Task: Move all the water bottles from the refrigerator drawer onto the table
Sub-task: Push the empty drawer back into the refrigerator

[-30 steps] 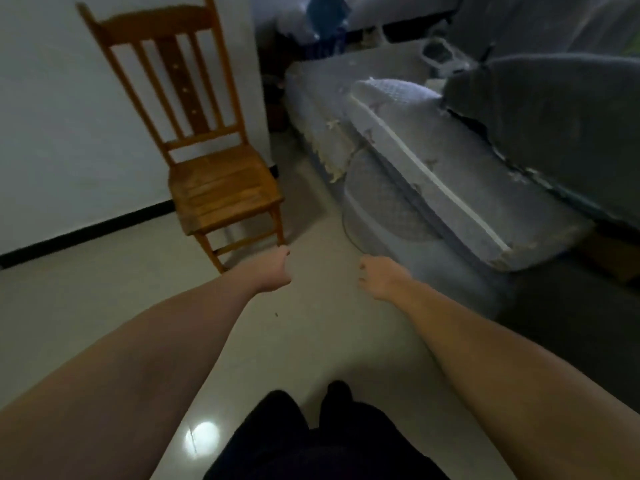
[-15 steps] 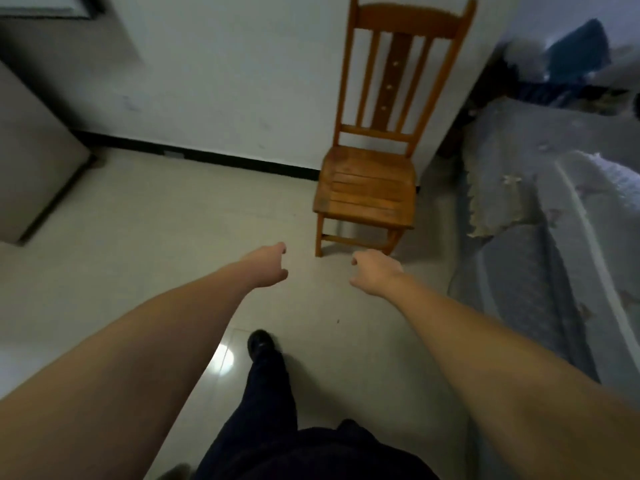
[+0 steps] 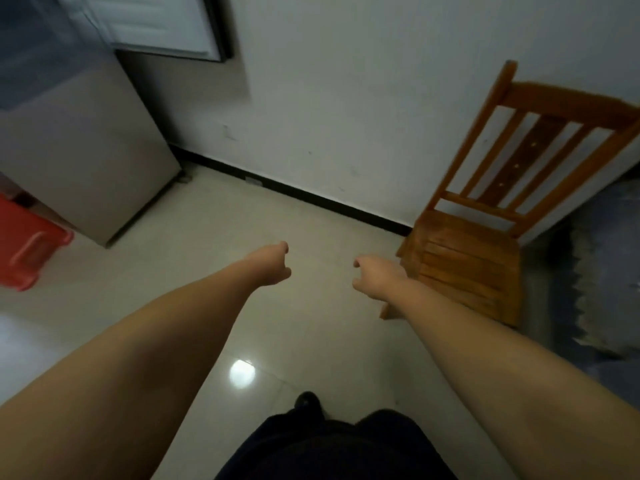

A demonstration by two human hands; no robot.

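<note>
The fridge (image 3: 79, 140) is chopped off by the top and left edges, so I can't tell if any drawer is there, and its upper part is just a blurry grey smear. The red plastic bin (image 3: 24, 244) runs off the left edge. The wooden chair (image 3: 485, 237) loses its right side to the frame, and its front leg sits behind the right hand (image 3: 375, 277). The fingers of both hands curl away from the camera, left hand (image 3: 273, 265) too. The grey stuff far right is too blurred to name.

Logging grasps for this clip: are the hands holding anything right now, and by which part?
Nothing is held. The left hand and right hand hang loosely curled over the pale tiled floor, touching nothing.
</note>
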